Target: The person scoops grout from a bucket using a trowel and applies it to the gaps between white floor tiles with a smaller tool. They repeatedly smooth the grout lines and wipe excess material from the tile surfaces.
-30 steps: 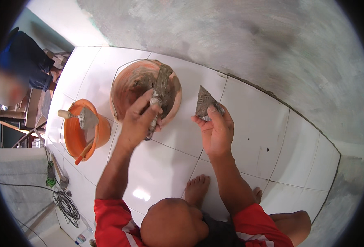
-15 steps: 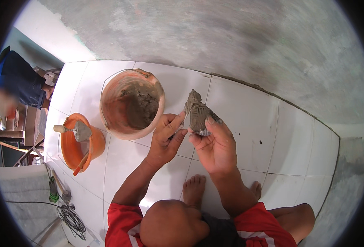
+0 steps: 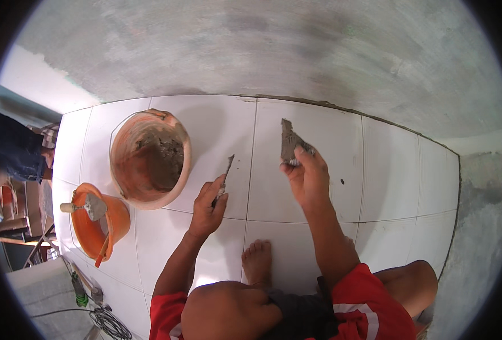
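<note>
My left hand is closed around a narrow scraper, seen nearly edge-on, its dark blade pointing away from me. To the right, my right hand grips a flat scraper smeared with grey mortar, its thumb and fingers at the near edge. The two tools are apart, both held above the tiled floor. Left of my left hand stands a large round bucket with grey mortar stuck to its inner wall and bottom.
A smaller orange bucket carries a trowel across its rim. A grey plastered wall rises beyond the white tiles. Coiled black cable lies at lower left. Another person is at the far left. My bare foot stands below.
My hands have moved apart, separating the two scrapers, which were close together. Less mortar shows on the right-hand scraper. The view has shifted, so the buckets appear farther left.
</note>
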Tool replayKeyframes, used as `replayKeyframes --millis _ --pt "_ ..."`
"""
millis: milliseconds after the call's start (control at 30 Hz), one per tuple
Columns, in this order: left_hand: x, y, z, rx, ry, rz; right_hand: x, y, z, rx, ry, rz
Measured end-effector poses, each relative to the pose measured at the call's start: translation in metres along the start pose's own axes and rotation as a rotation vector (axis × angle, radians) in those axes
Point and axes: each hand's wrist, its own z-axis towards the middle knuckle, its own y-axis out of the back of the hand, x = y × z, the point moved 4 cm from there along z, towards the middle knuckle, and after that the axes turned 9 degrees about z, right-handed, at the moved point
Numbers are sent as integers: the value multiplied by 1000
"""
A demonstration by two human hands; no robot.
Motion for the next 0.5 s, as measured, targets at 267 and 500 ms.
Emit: replayKeyframes --millis 267,500 --pt "77 -28 -19 156 485 -373 36 91 153 -334 252 -1016" --pt "76 -40 -10 154 529 -477 -33 48 227 -255 659 -1881"
